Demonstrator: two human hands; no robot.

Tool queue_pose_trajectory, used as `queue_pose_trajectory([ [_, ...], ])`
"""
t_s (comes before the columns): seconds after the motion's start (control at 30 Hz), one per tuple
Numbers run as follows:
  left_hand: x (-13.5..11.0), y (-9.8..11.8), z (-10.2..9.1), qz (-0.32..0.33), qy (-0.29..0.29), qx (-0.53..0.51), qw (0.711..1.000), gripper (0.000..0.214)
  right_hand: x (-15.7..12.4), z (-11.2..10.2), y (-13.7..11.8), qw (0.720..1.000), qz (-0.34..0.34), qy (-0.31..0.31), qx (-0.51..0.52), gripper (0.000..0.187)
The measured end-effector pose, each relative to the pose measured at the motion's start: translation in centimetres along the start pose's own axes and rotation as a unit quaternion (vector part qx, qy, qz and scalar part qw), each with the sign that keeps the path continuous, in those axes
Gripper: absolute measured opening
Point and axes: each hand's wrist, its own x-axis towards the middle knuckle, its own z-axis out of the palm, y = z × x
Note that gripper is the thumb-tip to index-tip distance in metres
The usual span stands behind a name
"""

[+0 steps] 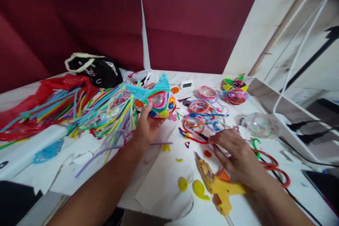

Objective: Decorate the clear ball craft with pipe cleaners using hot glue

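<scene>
My left hand (146,127) is closed around a round craft piece (160,100) built of bright pipe cleaners round a clear dome, with a light blue spike on top. It is held just above the white table (159,183). My right hand (234,153) lies lower right, fingertips pinched on a red pipe cleaner strand (194,138) lying on the table. A yellow glue gun (217,185) rests under that wrist, its nozzle pointing up-left. Small yellow coils (192,186) lie beside it.
A big heap of coloured pipe cleaners (87,109) covers the table's left, with a red plastic bag (34,102) and a black bag (96,69) behind. Several clear domes ringed with pipe cleaners (198,107), a finished piece (235,90), a small white clock (186,84) and a clear ball (261,125) lie right.
</scene>
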Motion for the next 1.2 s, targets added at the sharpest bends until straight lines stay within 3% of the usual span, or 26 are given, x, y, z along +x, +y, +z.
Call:
queue_pose_trajectory([
  [0.17,-0.2,-0.1,0.1,0.012,0.007,-0.006,1.0,0.031,0.2,0.0,-0.3,0.999,0.011,-0.005,0.039,0.018],
  [0.27,-0.2,0.1,0.2,0.034,-0.002,-0.014,0.999,0.038,1.7,-0.1,-0.7,1.0,0.017,-0.008,0.02,0.017],
  [0.33,-0.1,0.3,0.3,0.042,-0.013,-0.02,0.999,0.042,3.8,-0.1,-1.1,0.998,0.018,-0.056,-0.024,0.018],
  [0.4,0.1,0.5,0.2,0.043,-0.013,-0.023,0.999,0.043,6.7,0.2,-1.6,0.98,0.045,-0.163,-0.101,0.019],
  [0.43,0.2,0.5,0.1,0.046,-0.009,-0.023,0.999,0.043,8.3,0.6,-1.8,0.958,0.059,-0.24,-0.146,0.021],
  [0.57,0.6,0.6,-0.2,0.08,0.014,-0.017,0.997,0.044,13.8,3.5,-1.9,0.931,0.054,-0.307,-0.191,0.025],
  [0.67,0.8,0.5,-0.4,0.09,0.015,-0.017,0.996,0.049,16.1,6.3,-1.3,0.907,0.057,-0.348,-0.229,0.029],
  [0.8,0.7,0.5,-0.4,0.091,0.014,-0.02,0.996,0.054,17.1,9.1,-0.4,0.877,0.065,-0.394,-0.269,0.035],
  [0.93,0.6,0.4,-0.5,0.098,0.014,-0.015,0.995,0.06,16.9,10.3,0.1,0.861,0.057,-0.419,-0.283,0.032],
  [1.2,0.7,0.3,-0.8,0.1,0.003,-0.015,0.995,0.058,16.7,10.4,0.7,0.873,0.053,-0.398,-0.278,0.029],
])
